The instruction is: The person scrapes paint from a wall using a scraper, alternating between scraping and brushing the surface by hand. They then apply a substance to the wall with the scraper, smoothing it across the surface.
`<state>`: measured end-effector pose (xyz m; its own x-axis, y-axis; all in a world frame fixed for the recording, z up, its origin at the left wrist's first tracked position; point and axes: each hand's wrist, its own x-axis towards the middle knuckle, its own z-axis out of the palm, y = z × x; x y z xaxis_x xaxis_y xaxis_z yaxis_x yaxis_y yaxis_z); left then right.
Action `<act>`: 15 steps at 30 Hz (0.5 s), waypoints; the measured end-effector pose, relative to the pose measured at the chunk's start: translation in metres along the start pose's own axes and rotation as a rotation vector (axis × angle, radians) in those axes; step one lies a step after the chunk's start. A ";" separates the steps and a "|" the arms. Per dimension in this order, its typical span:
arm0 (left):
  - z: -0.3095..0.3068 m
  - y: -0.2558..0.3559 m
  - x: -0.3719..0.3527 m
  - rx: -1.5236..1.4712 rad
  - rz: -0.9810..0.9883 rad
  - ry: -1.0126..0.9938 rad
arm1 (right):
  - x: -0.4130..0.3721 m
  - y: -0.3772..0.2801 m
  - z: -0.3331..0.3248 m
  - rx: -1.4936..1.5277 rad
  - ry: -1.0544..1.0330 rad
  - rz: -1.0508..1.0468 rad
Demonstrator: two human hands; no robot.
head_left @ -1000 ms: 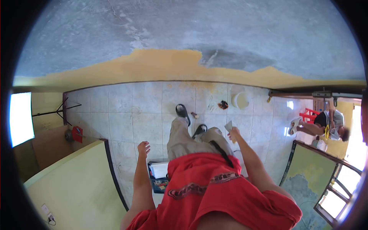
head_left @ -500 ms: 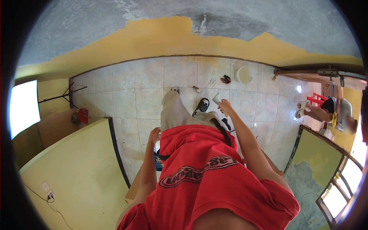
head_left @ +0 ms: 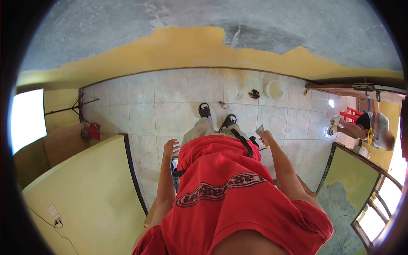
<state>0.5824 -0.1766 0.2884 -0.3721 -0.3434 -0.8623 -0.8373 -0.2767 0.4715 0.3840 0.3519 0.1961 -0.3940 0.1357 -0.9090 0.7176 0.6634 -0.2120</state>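
Observation:
My right hand (head_left: pixel 266 138) is closed round the handle of a putty knife, out to the right of my body. Its flat metal blade (head_left: pixel 260 130) points up and away, toward the wall. On the other side, my left hand (head_left: pixel 171 147) hangs beside my hip with its fingers apart and nothing in them. Ahead stands the wall (head_left: pixel 187 46), yellow paint low down and bare grey above a ragged edge. Both my feet, in dark sandals (head_left: pixel 205 110), are on the tiled floor (head_left: pixel 170 91).
A whitish bucket (head_left: pixel 267 90) stands near the wall, beside a small dark and orange item (head_left: pixel 254 94). A small object (head_left: pixel 222 104) lies before my feet. Another person (head_left: pixel 380 127) sits beyond the door (head_left: pixel 335 87). A low wall (head_left: pixel 85 178) is at left, with a tripod (head_left: pixel 76 106) behind it.
My right hand has drawn the putty knife back toward my body. My left foot has come down, and both feet now stand side by side. The left hand's fingers have spread.

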 end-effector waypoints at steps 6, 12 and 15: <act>-0.039 0.018 0.078 0.204 -0.141 -0.144 | -0.039 -0.087 0.007 0.205 0.073 -0.197; -0.046 0.112 0.104 0.156 0.103 -0.140 | -0.042 -0.071 0.026 0.194 0.183 -0.151; -0.037 0.152 0.093 0.072 0.266 -0.138 | -0.062 -0.056 0.031 0.142 0.148 -0.080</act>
<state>0.4354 -0.2837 0.2868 -0.6292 -0.2688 -0.7293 -0.7272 -0.1277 0.6745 0.3859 0.2829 0.2528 -0.5257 0.1999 -0.8269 0.7499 0.5678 -0.3395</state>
